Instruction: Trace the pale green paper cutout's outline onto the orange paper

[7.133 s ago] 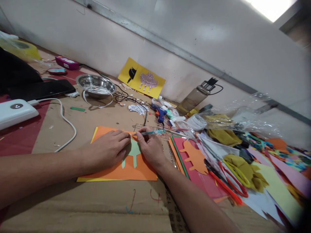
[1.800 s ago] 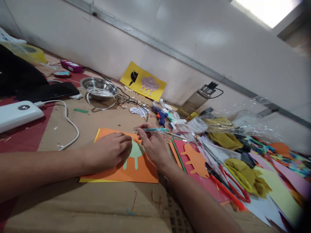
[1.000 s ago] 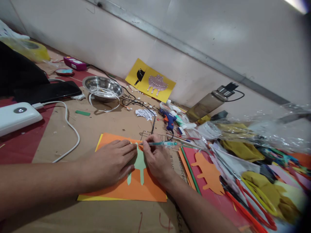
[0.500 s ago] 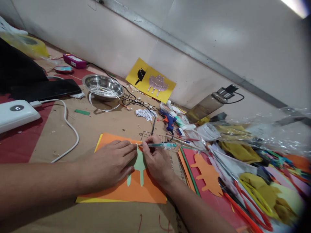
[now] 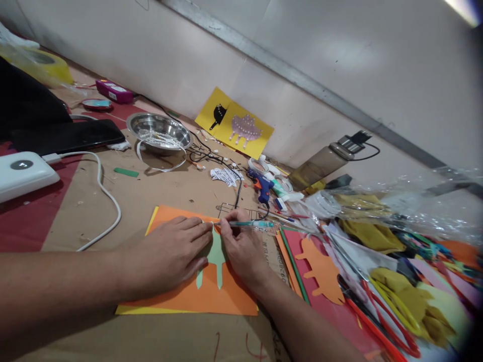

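My left hand lies flat over a pale green paper cutout, pressing it onto an orange sheet. Part of the cutout is hidden under that hand; two narrow legs point toward me. A yellow sheet peeks out beneath the orange one. In my right hand is a pen with a clear, teal-tinted barrel, pinched between thumb and fingers. Its tip is at the cutout's upper edge, mostly covered by my fingers.
A metal bowl with white strands stands behind. Beyond my right hand are a blue glue gun, a bottle, an orange cutout on red paper and heaped scraps. A power bank with a white cable lies left.
The whole view has shifted very slightly. Both hands, the pen and the green cutout keep practically the same positions.
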`<act>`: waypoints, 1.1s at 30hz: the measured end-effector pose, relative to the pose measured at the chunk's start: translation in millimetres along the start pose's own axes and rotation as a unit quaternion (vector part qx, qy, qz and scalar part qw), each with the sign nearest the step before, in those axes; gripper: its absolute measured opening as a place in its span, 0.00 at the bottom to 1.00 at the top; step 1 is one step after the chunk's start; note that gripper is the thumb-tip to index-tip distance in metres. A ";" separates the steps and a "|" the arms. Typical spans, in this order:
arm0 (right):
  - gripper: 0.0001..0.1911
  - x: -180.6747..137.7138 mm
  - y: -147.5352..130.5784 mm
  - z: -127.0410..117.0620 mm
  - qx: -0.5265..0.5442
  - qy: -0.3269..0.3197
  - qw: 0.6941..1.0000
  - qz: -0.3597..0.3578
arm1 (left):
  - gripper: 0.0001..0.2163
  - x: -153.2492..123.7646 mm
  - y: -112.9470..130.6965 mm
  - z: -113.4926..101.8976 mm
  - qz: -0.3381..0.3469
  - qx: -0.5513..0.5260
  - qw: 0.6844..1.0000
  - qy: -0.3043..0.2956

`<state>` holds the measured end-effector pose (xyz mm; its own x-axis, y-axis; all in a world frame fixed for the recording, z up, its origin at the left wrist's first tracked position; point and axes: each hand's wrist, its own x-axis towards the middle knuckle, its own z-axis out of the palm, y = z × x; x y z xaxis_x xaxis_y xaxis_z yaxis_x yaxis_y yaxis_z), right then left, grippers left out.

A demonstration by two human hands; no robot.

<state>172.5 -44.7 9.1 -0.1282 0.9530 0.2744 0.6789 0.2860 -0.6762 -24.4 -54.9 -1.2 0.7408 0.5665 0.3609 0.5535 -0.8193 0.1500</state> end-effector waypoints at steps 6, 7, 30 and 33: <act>0.10 -0.7 3.6 0.6 -0.010 0.003 1.000 0.003 | 0.11 0.5 0.4 1.1 -0.001 0.002 1.000 0.007; 0.10 -0.9 4.5 0.8 -0.013 0.005 1.000 0.002 | 0.11 0.4 0.4 1.3 -0.002 0.001 1.000 0.007; 0.09 0.7 0.5 1.5 0.003 0.004 1.000 0.003 | 0.10 -0.5 0.9 -1.2 -0.011 -0.009 1.000 -0.016; 0.09 0.6 0.4 2.1 0.005 0.003 1.000 0.002 | 0.10 -0.4 0.6 -1.0 -0.006 -0.008 1.000 -0.009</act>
<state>171.2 -43.8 7.6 -0.1200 0.9537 0.2757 0.6725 0.2824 -0.6841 -24.7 -55.7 -0.3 0.7410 0.5774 0.3428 0.5558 -0.8139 0.1693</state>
